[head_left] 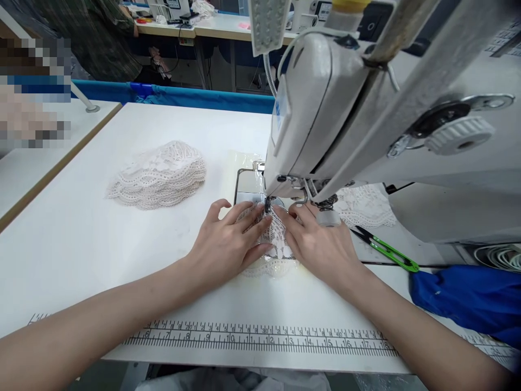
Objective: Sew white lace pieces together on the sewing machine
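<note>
A pale lace piece [277, 239] lies under the presser foot [267, 204] of the white sewing machine [313, 103]. My left hand [230, 239] rests on its left side, fingers spread and pressing it flat near the needle. From the right, my right hand [321, 241] touches the lace with its fingers stretched toward the foot; the machine head hides part of that hand. A layered stack of lace pieces [160, 176] sits on the table to the left. More lace [366, 205] lies behind my right hand.
Green thread snips [386, 250] lie right of my right hand, beside blue cloth [464, 298]. A printed ruler [260, 339] runs along the front edge of the white table [101, 260]. Another person [101, 38] is at the upper left, near a back workbench [223, 26].
</note>
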Demonstrator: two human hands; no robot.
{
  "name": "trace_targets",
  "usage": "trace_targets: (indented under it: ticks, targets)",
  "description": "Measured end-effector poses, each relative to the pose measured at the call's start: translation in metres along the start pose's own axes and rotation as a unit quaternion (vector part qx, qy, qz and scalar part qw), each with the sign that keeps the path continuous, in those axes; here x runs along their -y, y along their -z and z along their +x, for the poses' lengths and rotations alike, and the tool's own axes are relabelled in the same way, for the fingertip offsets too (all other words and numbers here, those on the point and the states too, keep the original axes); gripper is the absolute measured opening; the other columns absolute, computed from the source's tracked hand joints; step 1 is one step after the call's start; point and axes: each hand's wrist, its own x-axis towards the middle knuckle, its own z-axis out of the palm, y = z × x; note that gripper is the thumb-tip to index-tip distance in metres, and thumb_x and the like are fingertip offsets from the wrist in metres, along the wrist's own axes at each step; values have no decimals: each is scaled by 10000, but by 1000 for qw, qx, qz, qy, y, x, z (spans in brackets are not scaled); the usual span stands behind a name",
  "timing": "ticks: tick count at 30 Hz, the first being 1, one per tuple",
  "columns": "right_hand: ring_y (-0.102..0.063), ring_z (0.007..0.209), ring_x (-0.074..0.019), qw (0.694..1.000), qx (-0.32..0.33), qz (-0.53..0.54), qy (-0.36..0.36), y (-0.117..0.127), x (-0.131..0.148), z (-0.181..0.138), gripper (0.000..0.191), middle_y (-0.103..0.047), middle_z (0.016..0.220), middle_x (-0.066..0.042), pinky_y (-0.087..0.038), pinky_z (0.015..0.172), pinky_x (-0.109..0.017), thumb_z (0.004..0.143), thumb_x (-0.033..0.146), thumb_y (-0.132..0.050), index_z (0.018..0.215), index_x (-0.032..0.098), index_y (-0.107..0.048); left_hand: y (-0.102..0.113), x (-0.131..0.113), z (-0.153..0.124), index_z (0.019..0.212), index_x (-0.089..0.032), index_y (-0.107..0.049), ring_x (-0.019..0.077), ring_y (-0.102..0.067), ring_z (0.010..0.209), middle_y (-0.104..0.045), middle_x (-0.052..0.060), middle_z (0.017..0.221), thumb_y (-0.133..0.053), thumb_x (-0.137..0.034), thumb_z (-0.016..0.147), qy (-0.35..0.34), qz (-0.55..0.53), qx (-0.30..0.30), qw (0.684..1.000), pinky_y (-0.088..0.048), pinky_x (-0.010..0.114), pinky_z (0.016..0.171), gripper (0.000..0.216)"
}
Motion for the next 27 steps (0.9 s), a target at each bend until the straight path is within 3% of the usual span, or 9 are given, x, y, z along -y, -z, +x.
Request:
trace_targets:
  ticks: [6, 9, 11, 13, 16, 19, 24, 27]
  targets:
    - [-592, 830, -216, 1000, -25, 9, -4, 2, -5, 1, 334, -706, 934, -101, -396, 746, -350, 887, 148, -516, 1192, 157, -652, 1, 0, -1, 1250, -201, -579, 253, -515, 1227, -612, 50, 1304, -423, -421, 989, 1, 6, 6, 1000, -294, 473, 962, 375]
    - [-589, 703, -174, 996, -31, 81, -13, 14, -12, -1, 251, -700, 846, -58, -403, 693, -323, 916, 184, -503, 1061, 185, -708, 12, -1, -3, 1148, -210, -627, 238, -586, 1089, -663, 35, 1217, -480, -358, 970, -16, 21, -19, 999, -346, 439, 894, 274]
    - [-566, 610, -139, 983, 15, 181, -22, 25, -17, -3, 188, -685, 805, -12, -393, 599, -285, 907, 268, -549, 977, 226, -718, 23, -2, -4, 1032, -200, -653, 206, -622, 899, -697, 32, 1082, -530, -361, 938, -24, 7, -6, 1000, -389, 391, 784, 223]
    - [-557, 578, -114, 952, 109, 284, -17, 35, -22, -4, 154, -675, 870, 18, -362, 519, -253, 842, 338, -647, 965, 262, -699, 33, -4, -5, 940, -183, -647, 173, -599, 736, -681, 38, 991, -600, -419, 876, -31, -24, 53, 998, -403, 347, 675, 249]
    - [-573, 629, -97, 914, 196, 355, -1, 43, -25, -3, 52, -652, 989, 25, -353, 514, -231, 849, 263, -635, 887, 259, -670, 40, -7, -6, 888, -174, -618, 134, -547, 609, -645, 45, 994, -591, -360, 874, -45, -49, 144, 987, -390, 304, 567, 188]
    - [-578, 653, -96, 899, 198, 389, -29, 42, -26, -3, 128, -650, 945, 15, -363, 543, -229, 905, 196, -530, 822, 230, -622, 41, -9, -6, 859, -178, -585, 102, -522, 538, -637, 30, 930, -404, -214, 957, 11, -85, 176, 981, -342, 260, 491, 209]
    - [-571, 532, -101, 846, 220, 470, -120, 39, -24, -2, 174, -614, 623, 49, -410, 557, -228, 971, 289, -426, 928, 225, -582, 49, -9, -2, 971, -209, -520, 105, -530, 488, -590, -43, 652, -341, -292, 995, 159, -211, 218, 940, -335, 212, 454, 199]
    - [-646, 662, -132, 827, 199, 502, -153, 38, -21, -1, 215, -674, 727, 10, -456, 602, -230, 968, 361, -434, 991, 212, -588, 51, -5, 4, 936, -205, -509, 123, -558, 538, -621, -17, 705, -355, -306, 986, 162, -201, 215, 942, -345, 220, 466, 191]
